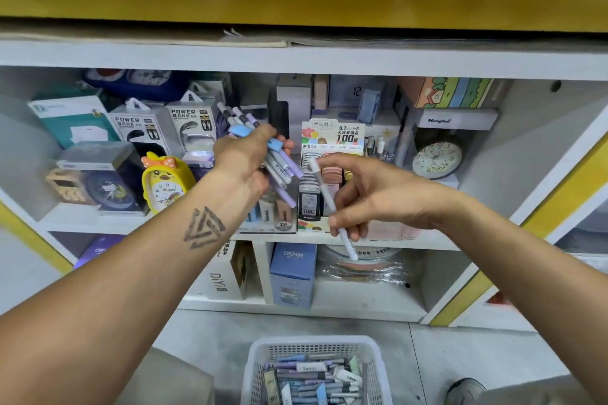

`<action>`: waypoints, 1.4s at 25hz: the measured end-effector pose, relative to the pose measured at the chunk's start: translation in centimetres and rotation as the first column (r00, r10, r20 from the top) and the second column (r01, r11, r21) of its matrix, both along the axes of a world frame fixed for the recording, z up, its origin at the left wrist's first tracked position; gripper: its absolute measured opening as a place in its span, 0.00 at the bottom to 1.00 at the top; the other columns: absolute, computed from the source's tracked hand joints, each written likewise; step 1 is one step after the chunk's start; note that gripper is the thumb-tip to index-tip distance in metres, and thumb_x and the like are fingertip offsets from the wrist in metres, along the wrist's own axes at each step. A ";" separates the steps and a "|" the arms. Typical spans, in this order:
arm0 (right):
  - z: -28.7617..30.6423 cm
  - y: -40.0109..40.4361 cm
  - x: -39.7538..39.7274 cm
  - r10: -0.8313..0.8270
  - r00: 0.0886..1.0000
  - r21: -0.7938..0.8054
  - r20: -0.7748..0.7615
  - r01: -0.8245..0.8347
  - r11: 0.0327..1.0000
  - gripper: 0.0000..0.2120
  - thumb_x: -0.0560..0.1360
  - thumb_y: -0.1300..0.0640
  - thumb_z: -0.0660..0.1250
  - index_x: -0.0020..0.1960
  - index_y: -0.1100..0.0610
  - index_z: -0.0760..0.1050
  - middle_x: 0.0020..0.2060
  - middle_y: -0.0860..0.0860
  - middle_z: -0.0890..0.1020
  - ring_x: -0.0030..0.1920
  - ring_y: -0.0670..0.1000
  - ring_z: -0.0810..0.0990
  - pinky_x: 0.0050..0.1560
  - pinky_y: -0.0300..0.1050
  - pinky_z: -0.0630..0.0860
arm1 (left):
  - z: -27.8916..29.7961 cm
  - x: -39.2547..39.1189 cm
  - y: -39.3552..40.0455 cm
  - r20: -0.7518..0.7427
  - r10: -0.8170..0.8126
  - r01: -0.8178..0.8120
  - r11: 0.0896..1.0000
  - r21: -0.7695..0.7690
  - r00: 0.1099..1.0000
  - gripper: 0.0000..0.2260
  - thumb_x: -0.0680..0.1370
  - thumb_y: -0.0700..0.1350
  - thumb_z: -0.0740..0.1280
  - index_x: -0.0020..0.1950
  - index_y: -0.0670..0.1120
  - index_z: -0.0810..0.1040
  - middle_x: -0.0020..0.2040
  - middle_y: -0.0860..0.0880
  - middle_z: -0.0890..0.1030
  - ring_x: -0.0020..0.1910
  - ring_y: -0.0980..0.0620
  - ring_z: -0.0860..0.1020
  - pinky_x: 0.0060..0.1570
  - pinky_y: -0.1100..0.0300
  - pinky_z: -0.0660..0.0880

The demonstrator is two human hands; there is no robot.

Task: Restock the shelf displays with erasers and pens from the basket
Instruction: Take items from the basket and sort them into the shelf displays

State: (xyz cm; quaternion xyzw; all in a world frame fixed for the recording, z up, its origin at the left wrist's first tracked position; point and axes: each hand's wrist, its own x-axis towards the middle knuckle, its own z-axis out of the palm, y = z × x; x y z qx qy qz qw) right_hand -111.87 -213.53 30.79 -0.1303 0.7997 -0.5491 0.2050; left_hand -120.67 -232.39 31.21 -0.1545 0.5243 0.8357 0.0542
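My left hand (245, 154) grips a bundle of pens (279, 168) with blue, purple and grey caps, held up in front of the middle shelf. My right hand (371, 194) pinches a single white pen (332, 207), tilted with its lower end pointing down right. Both hands hover just in front of a pencil-lead display box (332, 135) and a 2B display box (283, 223) on the shelf. A white mesh basket (260, 358) on the floor below holds several pens and erasers (312, 378).
The white shelf (296, 59) carries power bank boxes (194, 125), a yellow duck alarm clock (166, 181) and a round clock (437, 159). The lower shelf has a blue box (292, 273) and wrapped rolls. A shoe (465, 388) shows at bottom right.
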 end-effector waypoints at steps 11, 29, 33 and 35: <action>1.7 7.5 -1.4 -0.591 0.685 -0.066 -0.425 0.628 0.775 0.46 0.74 0.68 0.73 0.77 0.43 0.50 0.32 0.60 0.84 0.30 0.58 0.84 0.33 0.47 0.82 | 0.4 3.2 2.2 0.079 -0.447 0.452 0.890 -0.059 0.891 0.05 0.74 0.35 0.73 0.48 0.39 0.79 0.31 0.42 0.82 0.26 0.49 0.82 0.26 0.59 0.79; -1.6 9.3 -3.9 -0.536 0.535 0.016 -0.653 0.718 0.696 0.05 0.79 0.60 0.68 0.54 0.58 0.81 0.37 0.52 0.85 0.36 0.47 0.85 0.45 0.39 0.82 | -1.3 3.5 4.1 0.110 -0.570 0.581 0.797 -0.166 0.814 0.10 0.69 0.43 0.78 0.47 0.42 0.82 0.35 0.43 0.81 0.26 0.50 0.78 0.26 0.62 0.75; -1.9 9.0 -4.3 -0.492 0.543 0.052 -0.681 0.706 0.707 0.05 0.79 0.59 0.69 0.55 0.54 0.78 0.37 0.50 0.85 0.36 0.45 0.85 0.44 0.43 0.83 | -1.6 3.2 4.4 0.107 -0.556 0.566 0.802 -0.191 0.824 0.11 0.69 0.44 0.79 0.46 0.43 0.82 0.33 0.44 0.80 0.24 0.51 0.75 0.25 0.62 0.74; -2.1 8.8 -4.3 -0.461 0.548 0.078 -0.698 0.698 0.712 0.05 0.79 0.60 0.68 0.53 0.51 0.75 0.38 0.50 0.84 0.36 0.44 0.85 0.42 0.43 0.83 | -1.7 3.1 4.6 0.105 -0.554 0.563 0.802 -0.200 0.826 0.10 0.69 0.44 0.79 0.45 0.44 0.81 0.31 0.45 0.80 0.24 0.51 0.75 0.25 0.63 0.73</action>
